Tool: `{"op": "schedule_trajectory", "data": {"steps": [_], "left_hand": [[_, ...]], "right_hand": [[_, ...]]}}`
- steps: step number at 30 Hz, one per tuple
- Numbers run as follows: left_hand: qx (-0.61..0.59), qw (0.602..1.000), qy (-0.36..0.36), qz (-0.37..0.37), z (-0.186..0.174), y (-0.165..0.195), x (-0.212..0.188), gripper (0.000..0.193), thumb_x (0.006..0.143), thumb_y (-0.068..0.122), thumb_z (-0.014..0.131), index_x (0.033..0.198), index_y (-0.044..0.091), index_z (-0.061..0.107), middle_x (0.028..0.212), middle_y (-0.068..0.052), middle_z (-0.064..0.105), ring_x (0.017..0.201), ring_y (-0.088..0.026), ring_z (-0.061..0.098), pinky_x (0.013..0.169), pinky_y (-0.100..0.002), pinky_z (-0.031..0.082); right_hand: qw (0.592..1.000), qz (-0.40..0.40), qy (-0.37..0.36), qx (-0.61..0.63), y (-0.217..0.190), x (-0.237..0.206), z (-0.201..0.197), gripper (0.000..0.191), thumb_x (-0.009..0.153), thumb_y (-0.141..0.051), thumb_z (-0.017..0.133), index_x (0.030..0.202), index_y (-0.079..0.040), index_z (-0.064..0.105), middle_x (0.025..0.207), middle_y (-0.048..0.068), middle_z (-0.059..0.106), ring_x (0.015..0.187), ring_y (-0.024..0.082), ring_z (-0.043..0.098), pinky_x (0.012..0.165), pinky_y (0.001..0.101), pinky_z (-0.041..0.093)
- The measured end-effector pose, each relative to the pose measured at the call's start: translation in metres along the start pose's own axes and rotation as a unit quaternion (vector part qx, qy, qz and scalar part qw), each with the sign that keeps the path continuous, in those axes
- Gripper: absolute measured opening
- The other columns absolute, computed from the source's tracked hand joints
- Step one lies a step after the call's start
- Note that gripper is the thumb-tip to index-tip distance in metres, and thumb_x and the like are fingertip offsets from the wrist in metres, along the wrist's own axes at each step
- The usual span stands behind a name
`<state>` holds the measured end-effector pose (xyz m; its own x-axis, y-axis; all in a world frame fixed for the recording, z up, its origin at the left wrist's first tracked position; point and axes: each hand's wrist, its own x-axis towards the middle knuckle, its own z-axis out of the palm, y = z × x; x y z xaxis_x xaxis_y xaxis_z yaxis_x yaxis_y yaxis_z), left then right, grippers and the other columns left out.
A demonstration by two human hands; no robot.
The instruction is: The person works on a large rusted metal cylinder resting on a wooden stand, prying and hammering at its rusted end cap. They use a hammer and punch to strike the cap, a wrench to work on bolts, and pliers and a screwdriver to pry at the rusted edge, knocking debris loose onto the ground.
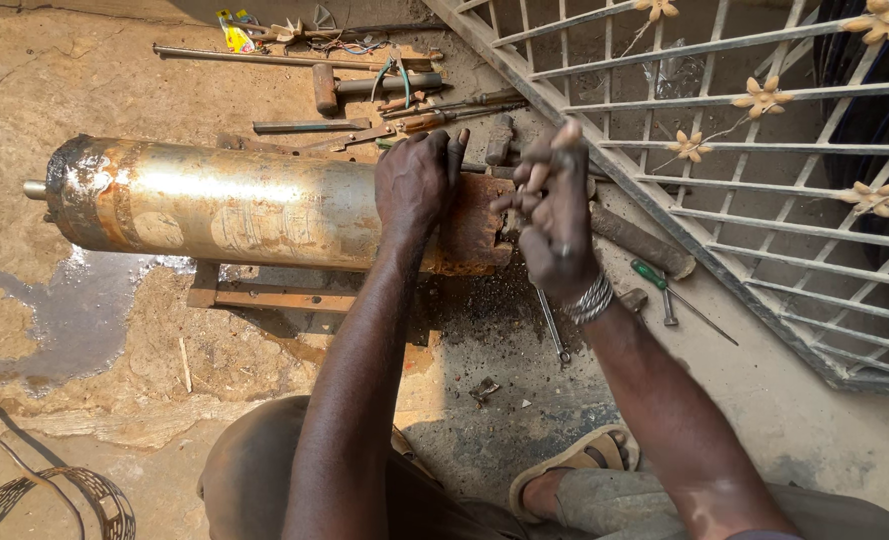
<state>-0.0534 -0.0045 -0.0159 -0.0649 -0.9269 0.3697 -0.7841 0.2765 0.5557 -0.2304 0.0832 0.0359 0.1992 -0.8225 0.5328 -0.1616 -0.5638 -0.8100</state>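
Dusty concrete ground [785,400], stained with a wet patch at one side, carries a long brass-coloured metal cylinder [235,205] lying on its side across low wooden battens [275,297]. Its rusty end [475,225] faces the person. On that end the left hand [415,185] presses down, fingers curled over the top edge, gripping the cylinder. Just beside the rusty end the right hand [555,215] is raised, fingers pinched together on something small; what it is cannot be made out. Dark grit lies below the rusty end, so some scraping or loosening looks done, while the end is not yet apart. Beyond the cylinder lie a hammer [365,87] and pliers [395,75]; past its end, a green-handled screwdriver [665,285] and a white metal grille [745,150].
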Motion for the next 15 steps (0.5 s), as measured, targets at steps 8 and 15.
{"op": "schedule_trajectory", "data": {"steps": [8, 15], "left_hand": [[0.001, 1.0, 0.009, 0.008, 0.006, -0.001, -0.004, 0.051, 0.108, 0.05, 0.047, 0.081, 0.013, 0.069, 0.063, -0.005, 0.06, 0.055, -0.019, 0.053, 0.059, -0.041, 0.046], [0.015, 0.999, 0.023, 0.016, 0.006, -0.001, -0.003, 0.049, 0.108, 0.046, 0.048, 0.081, 0.013, 0.069, 0.065, -0.005, 0.063, 0.056, -0.019, 0.055, 0.06, -0.042, 0.045]], "right_hand": [[0.984, -0.158, 0.075, -0.011, 0.014, -0.101, -0.018, 0.083, 0.086, 0.004, 0.059, 0.159, -0.027, 0.036, 0.168, 0.009, 0.023, 0.158, 0.035, 0.033, 0.108, 0.0515, 0.058], [0.975, 0.088, 0.045, 0.2, -0.013, 0.009, -0.093, 0.102, 0.076, 0.015, 0.052, 0.168, -0.016, 0.021, 0.172, 0.014, 0.017, 0.161, 0.05, 0.03, 0.104, 0.0595, 0.055]]}}
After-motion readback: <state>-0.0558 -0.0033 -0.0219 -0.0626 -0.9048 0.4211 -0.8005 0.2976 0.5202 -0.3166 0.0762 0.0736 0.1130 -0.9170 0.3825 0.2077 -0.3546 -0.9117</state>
